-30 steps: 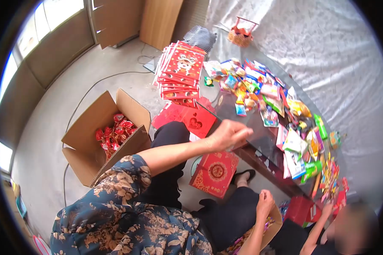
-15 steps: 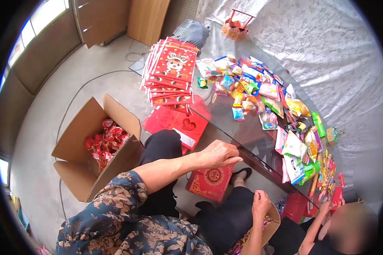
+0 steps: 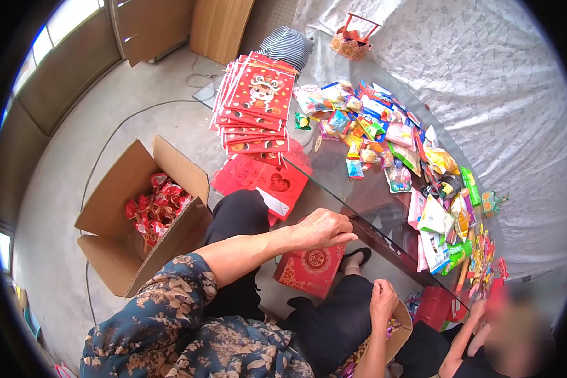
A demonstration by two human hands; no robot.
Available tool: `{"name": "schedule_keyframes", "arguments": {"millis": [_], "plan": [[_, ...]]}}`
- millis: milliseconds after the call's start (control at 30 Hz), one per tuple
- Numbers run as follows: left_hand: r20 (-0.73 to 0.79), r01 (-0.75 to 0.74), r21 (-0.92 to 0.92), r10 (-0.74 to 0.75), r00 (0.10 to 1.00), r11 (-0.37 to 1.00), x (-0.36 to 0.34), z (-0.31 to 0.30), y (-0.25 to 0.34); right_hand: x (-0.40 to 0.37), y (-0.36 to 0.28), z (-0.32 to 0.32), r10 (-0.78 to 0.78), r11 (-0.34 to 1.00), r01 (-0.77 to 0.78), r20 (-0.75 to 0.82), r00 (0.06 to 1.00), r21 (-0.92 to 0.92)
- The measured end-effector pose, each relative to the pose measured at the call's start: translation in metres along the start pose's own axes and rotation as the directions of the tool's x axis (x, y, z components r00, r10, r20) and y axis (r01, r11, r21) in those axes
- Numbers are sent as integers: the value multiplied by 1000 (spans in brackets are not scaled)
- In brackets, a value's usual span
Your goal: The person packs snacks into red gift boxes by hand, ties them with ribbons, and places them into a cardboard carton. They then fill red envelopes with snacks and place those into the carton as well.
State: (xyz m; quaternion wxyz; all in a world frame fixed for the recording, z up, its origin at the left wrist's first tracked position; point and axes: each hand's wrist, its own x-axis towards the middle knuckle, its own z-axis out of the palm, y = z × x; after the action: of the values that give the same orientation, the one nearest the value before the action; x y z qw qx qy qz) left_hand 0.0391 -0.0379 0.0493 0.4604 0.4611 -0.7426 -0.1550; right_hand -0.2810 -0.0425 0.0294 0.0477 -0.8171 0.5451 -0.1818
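My left hand (image 3: 326,228) is closed at the table's near edge, its fingers curled towards the thumb; what they hold, if anything, is hidden. Below it lies a red box (image 3: 312,268) with a gold round pattern. My right hand (image 3: 383,302) is closed too, fingertips pressed together, its contents too small to make out. Beside that wrist, an open cardboard box (image 3: 402,327) holds wrapped sweets (image 3: 359,356). Many colourful snack packets (image 3: 400,135) lie on the glass table (image 3: 340,183). Red printed bags (image 3: 255,94) form a stack at the table's left end.
An open carton (image 3: 110,195) with red-wrapped items (image 3: 157,208) stands on the floor at left. Flat red bags (image 3: 274,183) lie near my knee. A small red basket (image 3: 351,44) stands at the back. Another person (image 3: 463,340) works at the lower right.
My two hands have barely moved and keep their closed shape. The view has shifted slightly. At the lower right, the other person's head and hands have moved a little.
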Motion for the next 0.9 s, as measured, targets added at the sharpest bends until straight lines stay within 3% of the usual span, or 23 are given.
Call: {"name": "schedule_keyframes", "arguments": {"millis": [300, 400, 467, 500, 533, 633, 700, 800, 900], "plan": [[-27, -66, -6, 66, 997, 998, -1, 5, -6, -4, 4, -2, 20, 998, -21, 23, 1000, 54], [-134, -58, 7, 58, 989, 998, 1, -14, -8, -5, 8, -2, -11, 999, 10, 15, 1000, 53], [-262, 65, 81, -42, 964, 995, 6, -53, -5, -6, 11, -1, -6, 997, 6, 10, 1000, 77], [-347, 75, 74, -44, 937, 994, 11, -70, -16, -8, 13, -1, 0, 996, -1, 9, 1000, 90], [-407, 164, 27, -139, 903, 986, 11, -90, -25, -9, 13, -1, 3, 995, -4, 8, 1000, 95], [-569, 345, 223, -166, 806, 912, 12, -151, -76, -9, 13, -3, 12, 995, -11, -7, 1000, 100], [-591, 488, 424, -175, 787, 763, 8, -183, -96, -9, 12, -4, 17, 996, -16, -17, 1000, 88], [-464, 292, 632, 48, 884, 718, 3, -207, -132, -11, 5, -9, 40, 996, -38, -22, 999, 85], [-343, 372, 717, -167, 924, 590, 6, -213, -141, -13, 9, -8, 28, 997, -24, -49, 998, 67]]}}
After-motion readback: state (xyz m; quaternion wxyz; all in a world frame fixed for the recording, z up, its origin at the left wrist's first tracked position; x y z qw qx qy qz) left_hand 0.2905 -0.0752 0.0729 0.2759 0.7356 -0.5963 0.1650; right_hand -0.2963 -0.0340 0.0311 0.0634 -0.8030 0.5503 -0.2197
